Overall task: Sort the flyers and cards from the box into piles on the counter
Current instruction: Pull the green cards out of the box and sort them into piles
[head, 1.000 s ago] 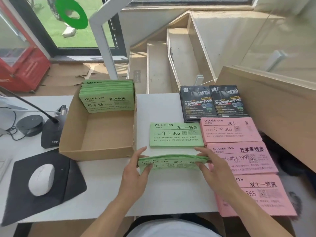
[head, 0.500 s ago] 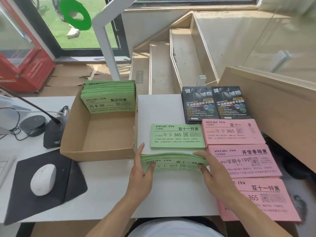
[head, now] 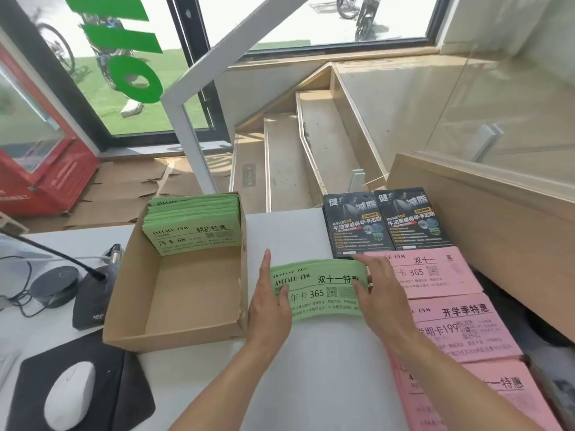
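1. Since a second ago the green stack (head: pixel 320 293) has gone from near the counter's front edge, where it was held apart from the green pile, to that pile's spot just right of the box (head: pixel 174 293); the pile itself cannot be made out under it now.
2. The left hand (head: pixel 269 306) holds the stack's left end: thumb on the printed face, forefinger straight up along the edge.
3. The right hand (head: pixel 378 293) holds the right end, fingers spread over the top corner and thumb on the face; there is a ring on one finger.
4. The stack bows up a little between the hands.
5. More green cards (head: pixel 194 225) lean against the far wall of the box; its near part shows bare cardboard.
6. Two black flyer piles (head: pixel 385 222) lie side by side at the far edge of the counter (head: pixel 311 384).
7. Three pink piles (head: pixel 448 318) run in a column down the right side, the farthest touching the right hand.
8. Left of the box are a desk microphone (head: pixel 90 293), a round black puck (head: pixel 54 284), and a white mouse (head: pixel 70 395) on a black pad (head: pixel 130 396).
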Demonstrator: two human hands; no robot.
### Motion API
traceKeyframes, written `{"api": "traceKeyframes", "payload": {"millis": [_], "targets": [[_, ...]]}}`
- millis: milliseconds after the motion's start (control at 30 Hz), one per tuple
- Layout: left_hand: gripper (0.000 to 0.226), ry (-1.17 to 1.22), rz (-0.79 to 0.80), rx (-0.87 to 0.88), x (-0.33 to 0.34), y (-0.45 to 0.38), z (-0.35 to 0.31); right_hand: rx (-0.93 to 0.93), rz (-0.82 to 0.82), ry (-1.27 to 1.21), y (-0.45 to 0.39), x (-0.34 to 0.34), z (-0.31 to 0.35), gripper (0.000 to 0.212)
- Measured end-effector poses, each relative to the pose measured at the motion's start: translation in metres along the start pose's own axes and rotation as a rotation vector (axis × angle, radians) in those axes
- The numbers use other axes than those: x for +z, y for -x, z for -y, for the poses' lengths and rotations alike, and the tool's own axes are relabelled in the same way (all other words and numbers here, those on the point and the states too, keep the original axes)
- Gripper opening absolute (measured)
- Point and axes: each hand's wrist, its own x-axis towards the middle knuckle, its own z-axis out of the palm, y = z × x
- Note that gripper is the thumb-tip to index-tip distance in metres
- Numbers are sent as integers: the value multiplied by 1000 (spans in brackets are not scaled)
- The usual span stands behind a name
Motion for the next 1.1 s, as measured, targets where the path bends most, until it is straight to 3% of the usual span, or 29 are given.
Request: {"api": "traceKeyframes", "payload": {"millis": [333, 467, 533, 800, 1000, 1100], "targets": [[96, -14, 55, -103, 9, -23, 30, -108, 30, 497, -22, 29, -14, 58], [115, 15, 98, -141, 7, -11, 44, -147, 190, 390, -9, 29, -8, 41], [120, 25, 123, -158, 7, -2, 46, -173, 296, 393, 0, 32, -6, 43], [115, -156, 249, -93, 9, 3, 40, -201, 419, 482, -3, 27, -4, 51], [111, -168, 231, -39, 10, -16, 30, -151, 269, 613, -4, 31, -11, 58], [110, -167, 254, -21, 11, -17, 26, -122, 279, 581, -4, 31, -10, 57]]}}
